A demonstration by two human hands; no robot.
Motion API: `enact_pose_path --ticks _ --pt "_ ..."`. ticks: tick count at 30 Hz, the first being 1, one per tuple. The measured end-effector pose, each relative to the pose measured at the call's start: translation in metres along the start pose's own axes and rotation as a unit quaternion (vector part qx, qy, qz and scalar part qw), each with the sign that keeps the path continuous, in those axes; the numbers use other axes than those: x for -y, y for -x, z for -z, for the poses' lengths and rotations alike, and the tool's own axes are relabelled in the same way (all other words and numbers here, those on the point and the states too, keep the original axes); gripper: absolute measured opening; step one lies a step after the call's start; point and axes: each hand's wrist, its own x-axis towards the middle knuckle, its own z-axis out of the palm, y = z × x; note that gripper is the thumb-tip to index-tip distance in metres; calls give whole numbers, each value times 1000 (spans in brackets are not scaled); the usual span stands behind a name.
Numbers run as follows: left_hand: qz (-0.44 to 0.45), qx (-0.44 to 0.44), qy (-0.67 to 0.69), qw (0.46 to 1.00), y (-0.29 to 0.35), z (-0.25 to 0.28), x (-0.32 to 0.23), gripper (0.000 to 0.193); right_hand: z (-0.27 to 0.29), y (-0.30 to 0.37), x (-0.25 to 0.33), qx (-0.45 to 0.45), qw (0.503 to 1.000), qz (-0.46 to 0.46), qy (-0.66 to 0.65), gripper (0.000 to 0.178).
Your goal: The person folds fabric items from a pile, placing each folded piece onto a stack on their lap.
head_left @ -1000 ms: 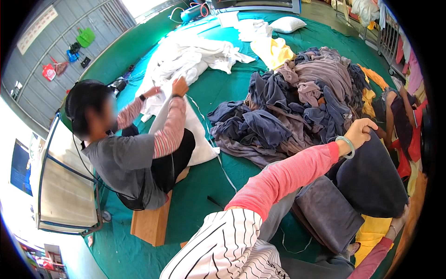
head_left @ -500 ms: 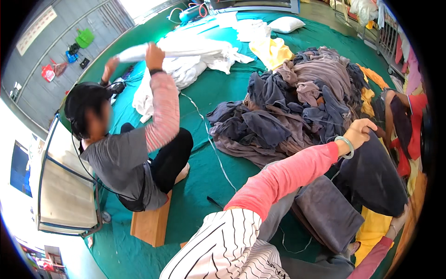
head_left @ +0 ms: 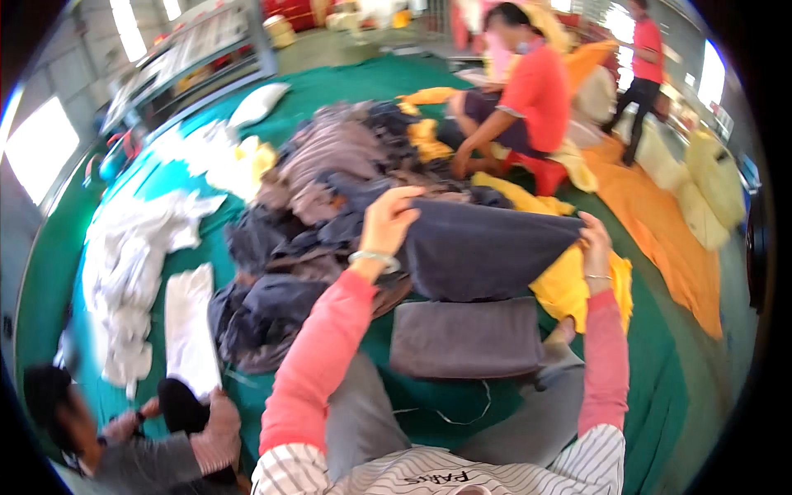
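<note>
"Where is the dark cloth (head_left: pixel 487 247)?"
"Stretched between my left hand (head_left: pixel 389 223) and right hand (head_left: pixel 596 243), just above a folded gray-brown cloth (head_left: pixel 464 338) on green sheeting (head_left: pixel 652 396)."
"And the grip?"
"My fingers close on its upper edge, one hand at each end, near a rumpled fabric heap (head_left: pixel 326 165)."

A: First item?
B: Top (head_left: pixel 371 478), white, thin dark stripes; dark lettering (head_left: pixel 435 478), chest.
A: Sleeves (head_left: pixel 312 363)?
B: Two, long, coral-red.
A: Jewellery?
B: Left hand (head_left: pixel 388 221): pale bangle (head_left: pixel 375 257). Right hand (head_left: pixel 594 241): thin bracelet (head_left: pixel 597 277).
A: Last?
B: Trousers (head_left: pixel 363 408), plain grey.
</note>
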Motion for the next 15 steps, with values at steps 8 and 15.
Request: enact_pose_path --ticks 8,15 --pt "-17 -2 61 998 -1 -9 -10 23 13 20 31 48 991 99 70 33" --pt "-8 0 103 995 -1 -7 -21 24 5 29 48 54 993 93 37 33"
